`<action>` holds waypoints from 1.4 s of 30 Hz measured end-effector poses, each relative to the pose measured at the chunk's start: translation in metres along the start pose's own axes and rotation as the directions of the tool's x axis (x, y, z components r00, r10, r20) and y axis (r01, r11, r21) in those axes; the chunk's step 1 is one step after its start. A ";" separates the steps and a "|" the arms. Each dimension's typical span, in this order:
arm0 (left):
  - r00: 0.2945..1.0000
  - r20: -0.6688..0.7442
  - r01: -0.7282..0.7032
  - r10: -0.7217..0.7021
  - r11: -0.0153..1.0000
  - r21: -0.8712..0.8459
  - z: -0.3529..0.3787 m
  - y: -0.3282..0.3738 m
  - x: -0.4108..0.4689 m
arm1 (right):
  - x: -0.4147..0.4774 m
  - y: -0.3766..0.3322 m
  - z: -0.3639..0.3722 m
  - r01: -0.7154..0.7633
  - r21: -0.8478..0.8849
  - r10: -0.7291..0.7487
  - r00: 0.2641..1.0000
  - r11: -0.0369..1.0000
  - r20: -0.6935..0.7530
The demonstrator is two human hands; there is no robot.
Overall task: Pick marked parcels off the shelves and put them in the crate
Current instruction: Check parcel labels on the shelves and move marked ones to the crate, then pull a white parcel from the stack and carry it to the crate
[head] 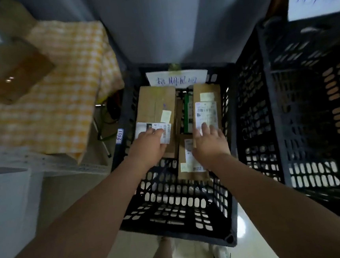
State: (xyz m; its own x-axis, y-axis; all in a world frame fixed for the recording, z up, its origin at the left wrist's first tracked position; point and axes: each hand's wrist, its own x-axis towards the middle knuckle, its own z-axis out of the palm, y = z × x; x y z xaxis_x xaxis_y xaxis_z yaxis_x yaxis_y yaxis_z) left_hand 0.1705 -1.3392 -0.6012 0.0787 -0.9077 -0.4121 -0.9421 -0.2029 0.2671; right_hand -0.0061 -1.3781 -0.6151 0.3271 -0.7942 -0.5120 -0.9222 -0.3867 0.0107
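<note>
Hidden or unclear: the handwriting on the paper sign [178, 78] and the label print are too blurred to read, and a green item [189, 114] shows only as a strip between boxes. Three brown cardboard parcels with white shipping labels and pale sticky notes lie flat in the black crate [125, 145]: left parcel [152, 105], right parcel [205, 90], near parcel [191, 168]. My left grip [148, 143] rests released, fingers straight, on the left parcel's label, and my right grip [209, 139] lies released, fingers spread, on the right parcel's label.
</note>
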 end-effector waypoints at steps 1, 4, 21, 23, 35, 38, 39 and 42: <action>1.000 -0.025 0.012 -0.012 1.000 0.004 -0.011 0.006 -0.013 | -0.010 0.002 -0.010 0.031 -0.002 -0.031 0.999 1.000 -0.031; 0.993 -0.107 0.052 -0.051 0.999 0.001 -0.044 0.028 -0.065 | -0.050 0.009 -0.045 0.129 -0.010 -0.129 0.987 0.992 -0.098; 0.694 -0.625 0.405 -0.358 0.911 -0.072 -0.154 0.109 -0.450 | -0.335 -0.068 -0.199 0.746 -0.269 -0.784 0.514 0.609 -0.350; 0.628 -0.649 0.485 -0.430 0.868 -0.106 -0.150 0.104 -0.492 | -0.368 -0.096 -0.202 0.802 -0.283 -0.834 0.422 0.527 -0.356; 0.134 -0.786 0.783 -0.603 0.551 -0.289 -0.085 0.110 -0.816 | -0.633 -0.252 -0.155 0.962 -0.245 -0.827 -0.234 -0.121 -0.511; 0.036 -0.803 0.839 -0.594 0.455 -0.299 -0.062 0.119 -0.899 | -0.714 -0.282 -0.124 0.936 -0.239 -0.801 -0.345 -0.257 -0.490; 0.009 -0.804 0.850 -0.595 0.428 -0.308 -0.054 0.122 -0.926 | -0.741 -0.291 -0.113 0.929 -0.231 -0.797 -0.366 -0.288 -0.480; -0.051 -0.806 0.879 -0.590 0.356 -0.317 -0.031 0.131 -0.999 | -0.810 -0.316 -0.083 0.917 -0.193 -0.786 -0.399 -0.349 -0.473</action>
State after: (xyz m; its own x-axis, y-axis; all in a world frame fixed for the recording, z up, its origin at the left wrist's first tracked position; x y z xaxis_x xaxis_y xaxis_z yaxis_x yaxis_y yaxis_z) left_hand -0.0213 -0.4702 -0.1275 0.8146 -0.1297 0.5654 -0.1634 -0.9865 0.0090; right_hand 0.0372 -0.6518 -0.1323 0.6917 0.3988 0.6021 0.6618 -0.6838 -0.3073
